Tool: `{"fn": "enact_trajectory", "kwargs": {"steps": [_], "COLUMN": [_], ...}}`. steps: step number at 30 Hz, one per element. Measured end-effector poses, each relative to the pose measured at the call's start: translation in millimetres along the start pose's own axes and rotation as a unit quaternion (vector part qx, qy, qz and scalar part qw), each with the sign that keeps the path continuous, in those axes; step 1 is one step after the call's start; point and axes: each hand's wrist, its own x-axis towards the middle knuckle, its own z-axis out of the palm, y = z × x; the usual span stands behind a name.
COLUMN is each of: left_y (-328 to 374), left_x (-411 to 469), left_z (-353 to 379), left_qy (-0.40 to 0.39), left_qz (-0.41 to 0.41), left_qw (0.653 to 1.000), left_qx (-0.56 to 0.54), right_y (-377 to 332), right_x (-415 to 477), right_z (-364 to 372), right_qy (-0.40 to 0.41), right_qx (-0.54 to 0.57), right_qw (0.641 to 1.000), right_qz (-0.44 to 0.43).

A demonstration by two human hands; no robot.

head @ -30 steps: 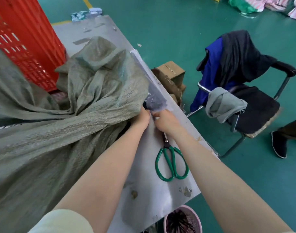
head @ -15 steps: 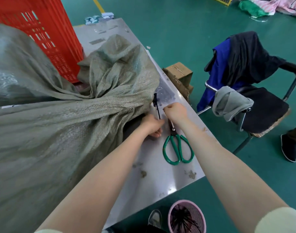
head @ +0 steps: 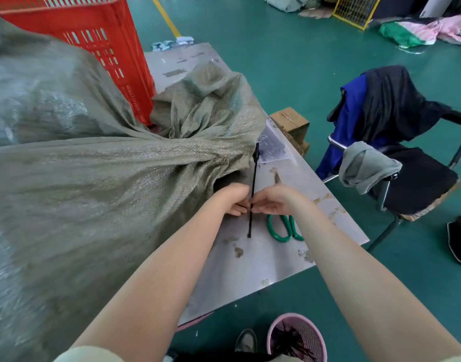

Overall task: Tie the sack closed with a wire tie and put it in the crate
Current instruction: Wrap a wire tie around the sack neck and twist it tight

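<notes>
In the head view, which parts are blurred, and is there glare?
Head view: the sack smears at the left edge; the tie, left hand and right hand are sharp; soft glare on the table; wide-angle bending at the edges.

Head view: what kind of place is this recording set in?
Probably a factory or warehouse packing area: a painted green floor with a yellow line, a large red crate beside a metal worktable, and a big woven sack being tied.
</notes>
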Motion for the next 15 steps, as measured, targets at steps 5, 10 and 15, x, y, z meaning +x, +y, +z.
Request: {"fn": "enact_trajectory", "kwargs": {"steps": [5,10,15], "left_y": [-8.6,-18.7,-23.9], "left_x": [-2.0,-17.2,-33.8], "left_z": [2.7,-1.6,-3.9], "left_qy": [0.044,-0.004,-0.060], "left_qz": [0.072,0.051,0.019], "left_qw": [0.996,0.999,0.976], "left_qx": [-0.032,0.010,0.208], "right_y": [8.7,7.3,4.6], "right_x": [-17.5,-17.7,-9.7], "right_z": [0.7,5.2,24.3], "right_qy": [-0.059,0.019,0.083], "right_qx": [-0.068,-0.005,0.149], "right_qw": [0.994,1.000,0.981], "right_qz": [0.058,-0.013,-0.089]}}
